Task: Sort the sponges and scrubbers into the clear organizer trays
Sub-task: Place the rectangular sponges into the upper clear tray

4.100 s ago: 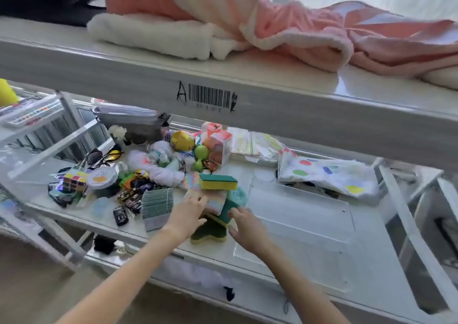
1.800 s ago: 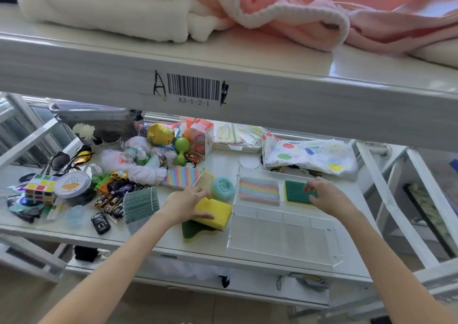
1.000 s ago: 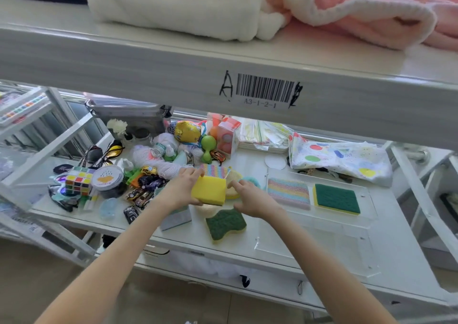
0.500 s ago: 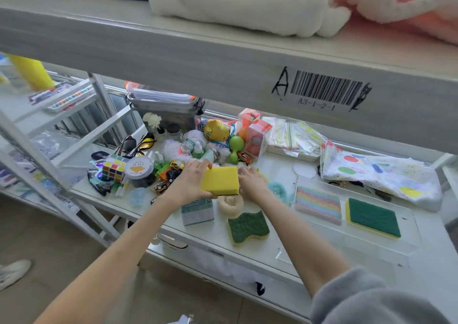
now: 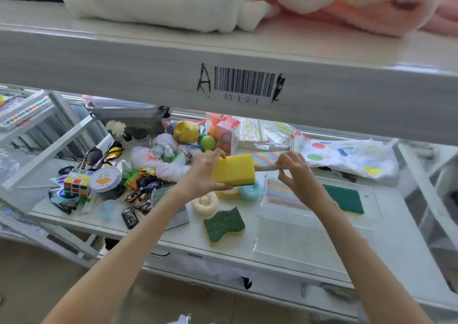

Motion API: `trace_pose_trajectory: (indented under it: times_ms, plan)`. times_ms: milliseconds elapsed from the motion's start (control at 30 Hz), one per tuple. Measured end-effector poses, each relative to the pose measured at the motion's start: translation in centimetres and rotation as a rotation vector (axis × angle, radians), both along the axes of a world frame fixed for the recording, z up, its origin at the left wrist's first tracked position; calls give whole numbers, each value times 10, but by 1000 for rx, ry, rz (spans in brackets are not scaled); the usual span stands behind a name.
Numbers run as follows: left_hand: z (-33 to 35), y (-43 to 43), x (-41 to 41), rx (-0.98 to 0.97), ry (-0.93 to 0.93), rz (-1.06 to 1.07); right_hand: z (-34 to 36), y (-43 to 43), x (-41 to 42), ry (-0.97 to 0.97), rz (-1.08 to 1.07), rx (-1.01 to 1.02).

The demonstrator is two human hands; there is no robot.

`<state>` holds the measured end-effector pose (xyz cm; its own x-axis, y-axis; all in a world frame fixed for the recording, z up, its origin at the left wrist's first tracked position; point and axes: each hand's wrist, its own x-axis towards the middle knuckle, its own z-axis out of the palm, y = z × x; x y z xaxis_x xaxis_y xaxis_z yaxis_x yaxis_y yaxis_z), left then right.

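My left hand point(image 5: 202, 173) holds a yellow sponge point(image 5: 234, 169) with a green underside above the shelf. Just to its right, my right hand point(image 5: 296, 175) pinches the end of a rainbow-striped sponge point(image 5: 266, 160). The clear organizer tray point(image 5: 259, 224) lies to the right; its far compartments hold another rainbow-striped sponge point(image 5: 278, 192) and a flat green scrubber pad point(image 5: 344, 197). On the shelf below my hands lie a wavy green sponge point(image 5: 224, 224), a cream round scrubber point(image 5: 205, 203), a yellow round scrubber point(image 5: 228, 193) and a teal round scrubber point(image 5: 251, 190).
Clutter fills the shelf's left side: a puzzle cube point(image 5: 76, 183), a round tin point(image 5: 105, 178), toy cars point(image 5: 141, 195), sunglasses point(image 5: 104, 152). A dotted cloth point(image 5: 347, 160) lies at the back right. The upper shelf beam point(image 5: 148, 76) hangs low overhead, with towels point(image 5: 161, 1) on it.
My left hand has raised the yellow sponge and carried it right. My right hand has taken hold of the rainbow-striped sponge behind it and lifted it.
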<state>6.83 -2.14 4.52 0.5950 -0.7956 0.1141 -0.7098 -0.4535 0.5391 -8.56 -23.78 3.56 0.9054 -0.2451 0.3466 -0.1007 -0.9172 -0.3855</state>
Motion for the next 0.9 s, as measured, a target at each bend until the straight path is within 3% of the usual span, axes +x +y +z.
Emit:
trace_pose_trajectory:
  times_ms: [200,367,533,667,800,900]
  plan:
    - [-2,-89,-55,50,-33,-189,-2,-80,-124,141,-200,148]
    - [-22,-135,-86,187,-188,-275,-13,-98,-161,216,-260,133]
    - [-45,-139,-82,284,-170,-251,-24,-98,-161,376,-247,172]
    - [-46,-127,-80,290,-216,-246,-11,-97,-147,549,-294,-23]
    - [-38,-94,-67,194,-251,-141,8,-79,-117,479,-276,37]
    - [-41,-58,-42,253,-228,-31,14,-47,-79,421,-148,52]
